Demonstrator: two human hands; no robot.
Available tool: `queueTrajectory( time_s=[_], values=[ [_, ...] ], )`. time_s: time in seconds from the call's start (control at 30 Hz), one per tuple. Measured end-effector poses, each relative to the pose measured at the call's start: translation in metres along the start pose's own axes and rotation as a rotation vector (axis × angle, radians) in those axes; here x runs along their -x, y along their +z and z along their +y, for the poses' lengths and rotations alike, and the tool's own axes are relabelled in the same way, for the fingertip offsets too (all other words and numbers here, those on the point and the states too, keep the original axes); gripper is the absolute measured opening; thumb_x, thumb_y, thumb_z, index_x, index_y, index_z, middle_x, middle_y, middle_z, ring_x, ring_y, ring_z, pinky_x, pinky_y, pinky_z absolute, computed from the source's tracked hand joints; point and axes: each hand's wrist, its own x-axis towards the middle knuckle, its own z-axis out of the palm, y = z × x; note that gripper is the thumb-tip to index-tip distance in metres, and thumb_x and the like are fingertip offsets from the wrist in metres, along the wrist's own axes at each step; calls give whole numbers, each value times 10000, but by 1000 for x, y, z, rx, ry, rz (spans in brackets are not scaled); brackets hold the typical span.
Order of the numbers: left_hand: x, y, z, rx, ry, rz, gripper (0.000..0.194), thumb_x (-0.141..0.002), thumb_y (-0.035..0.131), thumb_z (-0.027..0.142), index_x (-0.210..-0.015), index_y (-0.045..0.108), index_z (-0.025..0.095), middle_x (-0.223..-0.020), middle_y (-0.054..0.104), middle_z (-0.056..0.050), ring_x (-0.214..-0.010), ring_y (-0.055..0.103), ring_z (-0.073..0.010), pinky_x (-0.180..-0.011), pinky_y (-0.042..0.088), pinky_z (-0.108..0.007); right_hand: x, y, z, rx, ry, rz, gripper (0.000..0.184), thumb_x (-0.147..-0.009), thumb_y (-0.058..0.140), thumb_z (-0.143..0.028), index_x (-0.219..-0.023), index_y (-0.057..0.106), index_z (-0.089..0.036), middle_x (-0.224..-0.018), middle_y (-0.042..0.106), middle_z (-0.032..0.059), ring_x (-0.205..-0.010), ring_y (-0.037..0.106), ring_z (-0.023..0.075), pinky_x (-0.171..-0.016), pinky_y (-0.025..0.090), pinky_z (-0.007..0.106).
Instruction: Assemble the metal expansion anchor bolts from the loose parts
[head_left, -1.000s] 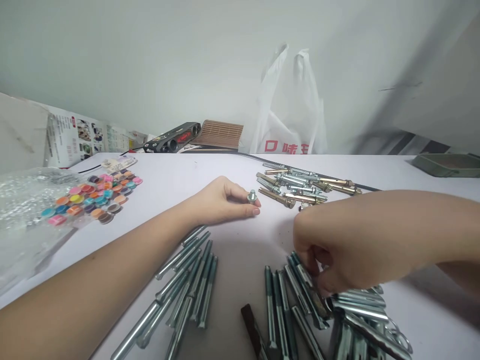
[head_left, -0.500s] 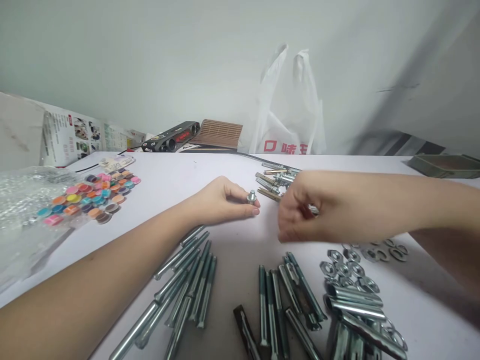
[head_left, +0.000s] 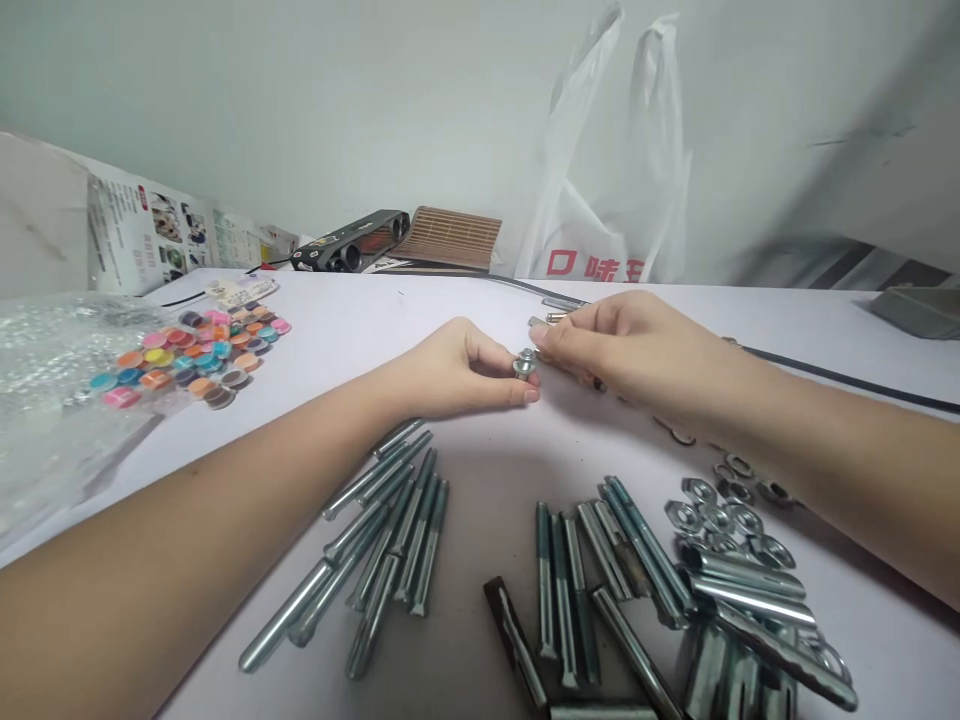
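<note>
My left hand (head_left: 480, 375) is closed in a pinch around an upright expansion bolt (head_left: 525, 364). Its top end, carrying a washer and what looks like a nut, sticks up above the fingers; the lower part is hidden. Just right of the bolt top, my right hand (head_left: 607, 340) has thumb and fingers drawn together, and whatever may be between them is hidden. Beyond the right hand lie partly covered metal bolts (head_left: 559, 306). Loose hex nuts (head_left: 716, 518) and washers (head_left: 739, 466) are below the right forearm.
Long bolts (head_left: 405, 530) lie near my left forearm, more bolts (head_left: 559, 590) at front centre. Metal sleeves (head_left: 750, 590) are piled front right. Colourful discs (head_left: 187, 350) sit by a clear plastic bag (head_left: 67, 380) at left. A white carrier bag (head_left: 600, 220) stands behind.
My right hand has moved left and away from me, up beside the bolt top. The left hand still pinches the bolt. The view has tilted slightly down.
</note>
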Motion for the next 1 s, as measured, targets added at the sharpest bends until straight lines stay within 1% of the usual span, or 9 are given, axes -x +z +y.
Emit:
queueTrajectory(
  time_s=[0.1, 0.2, 0.27, 0.33, 0.43, 0.53, 0.77, 0.97, 1.0],
  values=[
    [0, -1, 0, -7, -12, 6, 377, -750, 724, 466, -899, 784, 125, -871, 720, -74, -790, 619, -154, -687, 470, -248, -7, -13, 4, 86, -30, 55, 563, -859, 512, -670, -636, 380, -171, -510, 307, -22, -427, 269, 67, -407, 213, 255],
    [0, -2, 1, -24, -11, -5, 375, -754, 724, 471, -909, 783, 135, -874, 725, -70, -823, 628, -153, -720, 479, -239, -11, -37, 9, 338, 17, 112, 556, -872, 451, -703, -722, 504, -170, -567, 396, -2, -451, 322, 72, -433, 244, 258],
    [-1, -2, 2, -22, -14, -1, 367, -750, 728, 469, -904, 781, 141, -867, 729, -61, -818, 631, -142, -741, 489, -229, -10, -56, 12, 558, 74, 6, 578, -868, 430, -722, -783, 583, -171, -615, 473, 19, -472, 371, 82, -459, 278, 272],
    [-1, -2, 4, -15, -19, 0, 363, -745, 734, 466, -899, 778, 139, -860, 731, -56, -816, 637, -137, -763, 501, -224, -6, -72, 16, 737, 83, -180, 576, -840, 483, -721, -756, 621, -168, -662, 515, 27, -515, 402, 84, -500, 298, 281],
    [-2, -1, 5, -5, -20, -5, 363, -744, 740, 452, -901, 772, 126, -860, 728, -61, -831, 648, -142, -790, 516, -232, -1, -87, 24, 917, 182, -341, 561, -735, 615, -723, -662, 593, -167, -607, 436, -4, -506, 335, 73, -515, 247, 297],
    [-2, -1, 5, -4, -22, -15, 361, -748, 738, 451, -902, 764, 126, -865, 727, -61, -847, 651, -145, -812, 522, -238, 0, -86, 27, 939, 245, -351, 485, -723, 688, -607, -594, 515, -173, -546, 335, -29, -470, 241, 69, -521, 198, 315],
    [-1, -2, 4, 9, -21, -33, 351, -754, 734, 453, -892, 754, 131, -874, 728, -55, -868, 656, -145, -855, 520, -245, -1, -66, 25, 937, 182, -393, 289, -699, 655, -336, -537, 466, -188, -502, 334, -17, -445, 222, 90, -534, 142, 334],
    [-2, -2, 4, 12, -20, -33, 353, -749, 733, 448, -889, 756, 126, -872, 728, -62, -863, 662, -159, -873, 526, -276, -2, -70, 35, 915, 182, -471, 357, -681, 610, -302, -532, 303, -194, -523, 207, -21, -469, 135, 89, -519, 109, 338],
    [-2, -2, 3, 12, -20, -33, 349, -748, 734, 445, -888, 757, 126, -871, 728, -62, -863, 662, -159, -875, 526, -277, -1, -72, 38, 890, 181, -433, 380, -657, 640, -290, -518, 298, -196, -521, 198, -25, -468, 133, 84, -518, 110, 331]
  ],
)
